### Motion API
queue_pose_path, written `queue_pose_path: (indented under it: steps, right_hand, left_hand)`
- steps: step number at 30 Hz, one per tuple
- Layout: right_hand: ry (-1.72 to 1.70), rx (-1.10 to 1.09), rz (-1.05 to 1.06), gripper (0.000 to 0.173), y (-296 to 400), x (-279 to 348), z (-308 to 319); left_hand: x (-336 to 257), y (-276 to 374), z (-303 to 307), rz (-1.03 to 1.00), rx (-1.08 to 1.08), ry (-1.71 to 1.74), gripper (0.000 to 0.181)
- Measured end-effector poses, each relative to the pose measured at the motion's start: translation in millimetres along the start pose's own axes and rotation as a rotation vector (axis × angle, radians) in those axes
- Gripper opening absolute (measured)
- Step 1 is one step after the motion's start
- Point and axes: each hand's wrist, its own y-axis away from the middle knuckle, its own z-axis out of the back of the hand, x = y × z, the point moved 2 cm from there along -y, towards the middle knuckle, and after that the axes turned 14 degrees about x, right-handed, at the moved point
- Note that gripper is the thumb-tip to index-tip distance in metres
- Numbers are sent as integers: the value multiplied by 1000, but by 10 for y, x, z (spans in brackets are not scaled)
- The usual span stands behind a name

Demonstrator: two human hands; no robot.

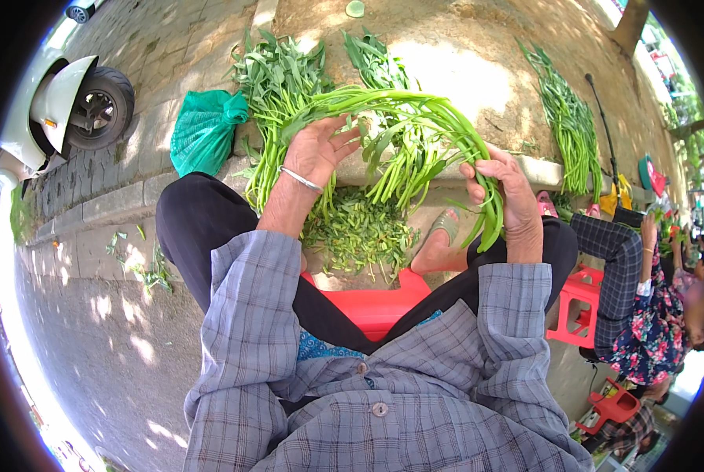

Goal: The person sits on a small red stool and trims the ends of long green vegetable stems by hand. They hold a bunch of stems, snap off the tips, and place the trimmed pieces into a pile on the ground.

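A bunch of leafy greens (399,97), which looks like water spinach, arches between my hands with its long stems bent over. My right hand (508,186) grips the stem ends at the right, fingers wrapped around them. At the left, my left hand (322,150) has its fingers apart beside the leafy end; whether it touches the leaves is hard to tell. A silver bangle (300,179) circles that wrist. Below the bunch, a heap of cut stem pieces and leaves (361,230) covers the ground between my feet.
More greens lie along the curb at left (281,76), centre (381,68) and right (564,124). A knotted green sack (201,135) stands near a scooter wheel (98,109). I sit on a red plastic stool (369,304). At right sits another person (641,312) by a red stool (579,307).
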Motion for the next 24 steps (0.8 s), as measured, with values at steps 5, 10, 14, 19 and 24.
queue_pose_path:
  steps: [5, 10, 14, 19, 24]
  right_hand:
    - [-20, -33, 33, 39, 82, 78, 111]
    - [-76, -87, 78, 36, 175, 117, 313]
    - [-146, -70, 105, 28, 213, 130, 412]
    - [-169, -68, 115, 27, 210, 121, 407]
    - [-210, -19, 85, 30, 150, 108, 241]
  left_hand:
    - [-56, 39, 130, 10, -186, -42, 18]
    - [-17, 35, 212, 32, -267, -51, 27]
    - [52, 37, 171, 85, -240, -140, 30]
    - [313, 51, 52, 298, -212, -412, 27]
    - [545, 35, -9, 226, -82, -611, 24]
